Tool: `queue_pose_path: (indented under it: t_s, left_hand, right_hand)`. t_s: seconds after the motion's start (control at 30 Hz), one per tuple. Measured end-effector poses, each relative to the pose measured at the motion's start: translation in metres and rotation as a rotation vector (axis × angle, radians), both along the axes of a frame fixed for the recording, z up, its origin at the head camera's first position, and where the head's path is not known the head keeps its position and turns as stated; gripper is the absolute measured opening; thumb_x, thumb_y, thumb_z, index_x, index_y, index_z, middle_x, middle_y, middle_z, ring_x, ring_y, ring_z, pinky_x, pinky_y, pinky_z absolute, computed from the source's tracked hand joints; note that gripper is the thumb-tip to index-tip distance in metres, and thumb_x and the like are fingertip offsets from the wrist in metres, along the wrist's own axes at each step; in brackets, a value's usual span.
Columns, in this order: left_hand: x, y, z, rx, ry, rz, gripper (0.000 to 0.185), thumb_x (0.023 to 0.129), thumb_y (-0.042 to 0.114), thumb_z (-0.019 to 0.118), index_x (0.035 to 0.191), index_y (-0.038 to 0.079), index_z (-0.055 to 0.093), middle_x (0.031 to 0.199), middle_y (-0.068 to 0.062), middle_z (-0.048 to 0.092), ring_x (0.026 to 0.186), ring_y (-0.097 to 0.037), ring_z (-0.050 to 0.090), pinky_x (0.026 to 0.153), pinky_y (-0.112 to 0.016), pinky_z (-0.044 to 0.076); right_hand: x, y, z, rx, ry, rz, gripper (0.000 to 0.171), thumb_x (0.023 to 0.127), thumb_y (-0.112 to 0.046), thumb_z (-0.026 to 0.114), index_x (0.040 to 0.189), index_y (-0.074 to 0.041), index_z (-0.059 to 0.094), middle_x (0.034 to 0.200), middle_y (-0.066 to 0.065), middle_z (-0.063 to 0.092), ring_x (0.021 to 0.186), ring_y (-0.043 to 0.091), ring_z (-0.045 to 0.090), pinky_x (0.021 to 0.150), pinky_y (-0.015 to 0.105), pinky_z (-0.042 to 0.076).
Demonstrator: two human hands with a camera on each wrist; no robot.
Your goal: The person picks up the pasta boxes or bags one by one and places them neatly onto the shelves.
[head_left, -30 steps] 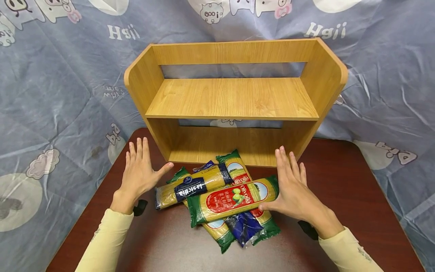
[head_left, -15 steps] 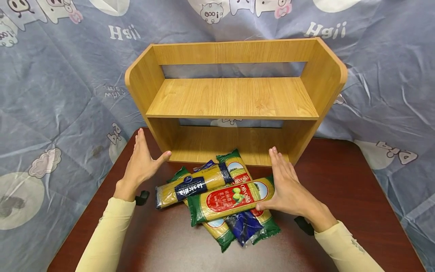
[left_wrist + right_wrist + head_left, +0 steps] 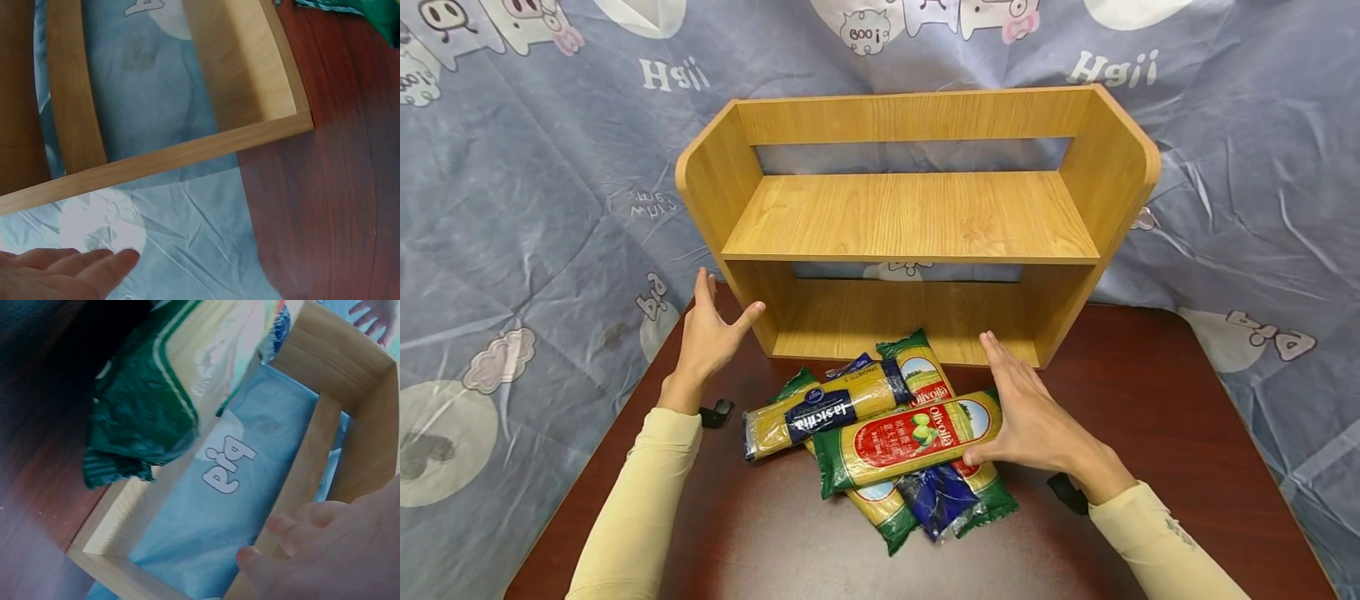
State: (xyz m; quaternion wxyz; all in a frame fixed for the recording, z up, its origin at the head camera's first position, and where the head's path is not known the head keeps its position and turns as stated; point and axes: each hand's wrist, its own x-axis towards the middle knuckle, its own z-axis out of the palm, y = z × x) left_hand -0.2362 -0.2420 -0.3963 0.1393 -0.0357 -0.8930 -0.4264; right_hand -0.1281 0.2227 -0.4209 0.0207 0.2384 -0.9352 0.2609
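Note:
Several packs of spaghetti lie in a crossed heap on the table. On top are a red-labelled Olivoilà spaghetti pack with green ends and a dark-blue La Sicilia spaghetti pack. Beneath them show another Olivoilà pack, a blue wrapper end and a green pack end. My right hand is held beside the top Olivoilà pack's right end, fingers extended and thumb spread; in the right wrist view a gap separates it from the green end. My left hand, thumb spread, is raised left of the heap and holds nothing.
A two-tier wooden shelf stands behind the heap, its lower board right at the packs' far ends. Its left side panel is close to my left hand. A printed blue cloth hangs around the dark red table.
My left hand has moved forward and slightly left, toward the shelf's side. My right hand has shifted a little left over the Olivoilà pack's end. The packs have stayed in place.

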Motion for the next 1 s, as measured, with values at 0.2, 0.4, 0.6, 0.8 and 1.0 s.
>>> queue_pose_path:
  t_s: [0.2,0.4,0.6,0.8,1.0]
  left_hand:
    - [-0.007,0.003,0.0,0.173,-0.011,-0.015,0.113,0.091,0.05,0.073,0.163,0.012,-0.005,0.166,-0.019,0.014,0.148,-0.033,0.028,0.112,-0.053,0.034]
    - [-0.014,0.003,0.0,0.243,0.006,-0.001,0.105,0.092,0.048,0.072,0.163,0.009,0.006,0.161,-0.014,0.033,0.143,-0.03,0.04,0.111,-0.046,0.037]
    - [-0.02,0.002,0.003,0.282,0.004,0.009,0.094,0.094,0.046,0.071,0.162,0.009,0.019,0.154,-0.014,0.044,0.137,-0.033,0.048,0.109,-0.047,0.04]
    - [-0.025,0.004,0.006,0.37,-0.004,-0.004,0.081,0.097,0.04,0.069,0.159,0.008,0.029,0.15,-0.018,0.049,0.134,-0.033,0.051,0.109,-0.045,0.04]
    - [-0.028,0.011,0.011,0.373,0.046,-0.025,0.069,0.098,0.041,0.067,0.153,0.007,0.044,0.135,-0.022,0.062,0.123,-0.034,0.061,0.103,-0.041,0.047]
  right_hand:
    - [-0.004,0.0,-0.01,-0.028,-0.026,0.011,0.156,0.054,-0.06,0.094,0.163,-0.016,-0.009,0.17,0.01,0.005,0.153,0.035,0.014,0.117,0.064,0.007]
    - [-0.009,0.002,-0.016,-0.071,-0.047,0.03,0.155,0.056,-0.052,0.097,0.163,-0.017,-0.009,0.169,0.015,0.01,0.15,0.041,0.019,0.115,0.066,0.005]
    - [-0.013,0.0,-0.023,-0.123,-0.069,0.048,0.151,0.057,-0.048,0.097,0.164,-0.023,-0.007,0.168,0.013,0.015,0.149,0.042,0.021,0.114,0.069,0.01]
    - [-0.015,-0.003,-0.029,-0.184,-0.11,0.064,0.148,0.059,-0.044,0.098,0.164,-0.024,-0.004,0.163,0.016,0.029,0.145,0.041,0.028,0.109,0.07,0.025]
    - [-0.017,-0.005,-0.035,-0.214,-0.151,0.084,0.145,0.059,-0.041,0.098,0.164,-0.028,-0.001,0.163,0.014,0.03,0.147,0.036,0.027,0.114,0.065,0.022]
